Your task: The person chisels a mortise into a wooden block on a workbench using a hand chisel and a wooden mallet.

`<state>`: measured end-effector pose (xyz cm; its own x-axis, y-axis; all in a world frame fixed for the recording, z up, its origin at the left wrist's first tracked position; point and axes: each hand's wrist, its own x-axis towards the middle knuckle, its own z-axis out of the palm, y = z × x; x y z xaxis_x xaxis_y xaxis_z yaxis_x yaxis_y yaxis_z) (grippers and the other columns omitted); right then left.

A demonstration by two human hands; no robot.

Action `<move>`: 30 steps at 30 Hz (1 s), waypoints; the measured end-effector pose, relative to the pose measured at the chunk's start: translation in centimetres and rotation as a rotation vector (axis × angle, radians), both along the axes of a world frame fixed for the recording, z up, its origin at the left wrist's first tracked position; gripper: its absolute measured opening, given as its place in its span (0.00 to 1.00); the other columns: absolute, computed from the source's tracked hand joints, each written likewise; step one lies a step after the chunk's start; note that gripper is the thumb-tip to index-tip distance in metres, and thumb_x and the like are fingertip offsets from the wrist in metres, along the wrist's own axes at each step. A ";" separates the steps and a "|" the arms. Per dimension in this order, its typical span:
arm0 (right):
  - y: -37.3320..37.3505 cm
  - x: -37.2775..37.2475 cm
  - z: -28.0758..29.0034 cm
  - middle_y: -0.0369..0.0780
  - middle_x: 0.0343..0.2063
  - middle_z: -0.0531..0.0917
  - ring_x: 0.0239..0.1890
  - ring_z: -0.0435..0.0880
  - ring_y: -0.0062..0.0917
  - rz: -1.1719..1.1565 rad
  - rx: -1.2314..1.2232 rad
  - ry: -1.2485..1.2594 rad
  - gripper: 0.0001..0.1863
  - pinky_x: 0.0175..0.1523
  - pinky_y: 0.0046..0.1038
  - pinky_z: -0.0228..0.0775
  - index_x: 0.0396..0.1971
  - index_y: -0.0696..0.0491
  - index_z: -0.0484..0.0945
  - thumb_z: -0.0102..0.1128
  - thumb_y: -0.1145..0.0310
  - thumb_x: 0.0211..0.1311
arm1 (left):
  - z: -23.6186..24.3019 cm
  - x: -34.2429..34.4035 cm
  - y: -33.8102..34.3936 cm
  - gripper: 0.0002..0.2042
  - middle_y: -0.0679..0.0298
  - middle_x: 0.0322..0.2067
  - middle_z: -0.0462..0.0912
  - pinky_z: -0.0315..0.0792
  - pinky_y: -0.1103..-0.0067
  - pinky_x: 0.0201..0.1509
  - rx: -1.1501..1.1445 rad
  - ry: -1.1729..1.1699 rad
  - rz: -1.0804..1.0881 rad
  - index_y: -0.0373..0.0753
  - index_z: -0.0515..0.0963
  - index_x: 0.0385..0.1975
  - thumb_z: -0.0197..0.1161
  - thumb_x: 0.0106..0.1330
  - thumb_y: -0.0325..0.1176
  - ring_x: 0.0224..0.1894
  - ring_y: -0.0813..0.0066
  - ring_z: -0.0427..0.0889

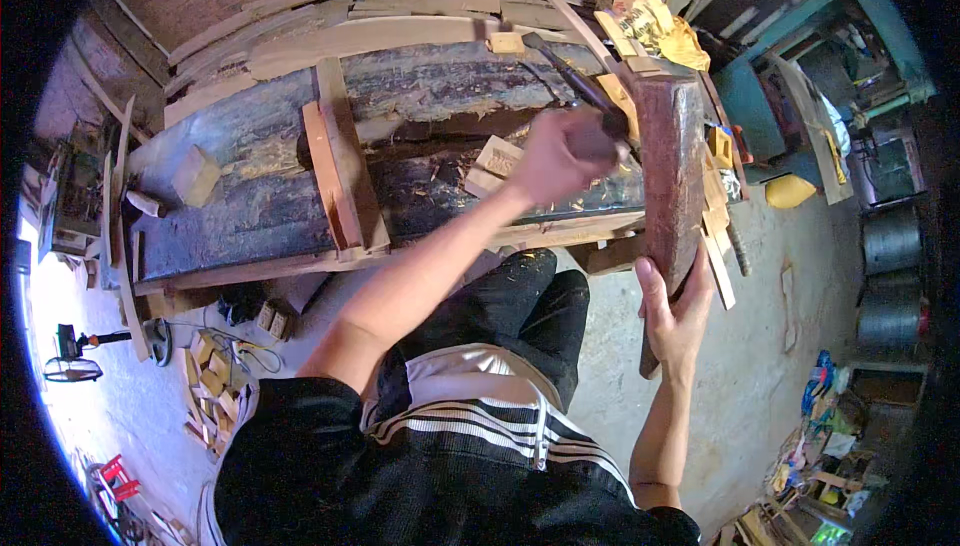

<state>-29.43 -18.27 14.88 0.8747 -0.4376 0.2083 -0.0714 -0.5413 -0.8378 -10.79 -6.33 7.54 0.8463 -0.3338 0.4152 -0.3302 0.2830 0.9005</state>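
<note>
My right hand (682, 321) grips the lower part of a long, dark brown wooden block (670, 166), thumb on one side and fingers on the other. The block stands roughly lengthwise away from me, its far end beside the bench's right end. My left hand (565, 161) is smeared by motion but looks curled round something dark, just left of the block. A dark, long-handled tool (575, 76) slants down toward that hand; whether the hand holds it I cannot tell. Small pale wood pieces (495, 161) and shavings lie on the dark workbench (230, 216) beside the left hand.
An orange-brown strip (328, 171) and a crossbar (350, 156) span the bench. A pale block (197, 176) sits at its left. Long boards (400, 31) line the brick wall. A yellow bag (660, 31) lies at the far right; offcuts (212, 386) are piled on the floor.
</note>
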 end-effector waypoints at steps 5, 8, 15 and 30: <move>0.0 -1.1 -1.2 0.43 0.23 0.82 0.26 0.78 0.21 -0.031 0.113 0.045 0.23 0.33 0.27 0.72 0.42 0.63 0.73 0.70 0.60 0.57 | 1.9 5.1 3.1 0.08 0.72 0.19 0.77 0.64 0.83 0.23 -0.188 0.115 0.224 0.37 0.78 0.25 0.70 0.58 0.31 0.18 0.85 0.71; -0.3 -1.8 -2.2 0.37 0.21 0.81 0.23 0.76 0.18 -0.045 0.143 0.015 0.21 0.29 0.24 0.69 0.43 0.62 0.73 0.69 0.62 0.59 | 2.7 5.2 3.5 0.09 0.72 0.19 0.76 0.65 0.82 0.23 -0.212 0.136 0.121 0.37 0.77 0.25 0.70 0.58 0.34 0.20 0.86 0.72; -0.3 -2.1 -1.9 0.34 0.19 0.77 0.16 0.71 0.14 -0.078 0.218 0.061 0.22 0.20 0.20 0.62 0.45 0.59 0.73 0.69 0.62 0.60 | 1.9 3.9 0.6 0.12 0.74 0.17 0.74 0.63 0.80 0.23 -0.092 0.043 0.147 0.39 0.75 0.20 0.70 0.58 0.36 0.19 0.85 0.69; -0.5 -0.9 -1.4 0.34 0.21 0.78 0.19 0.72 0.15 -0.033 0.247 0.072 0.24 0.24 0.20 0.64 0.45 0.61 0.72 0.70 0.59 0.59 | 2.7 2.6 0.1 0.09 0.69 0.22 0.80 0.67 0.82 0.27 -0.015 0.111 0.088 0.31 0.81 0.32 0.68 0.58 0.31 0.24 0.86 0.72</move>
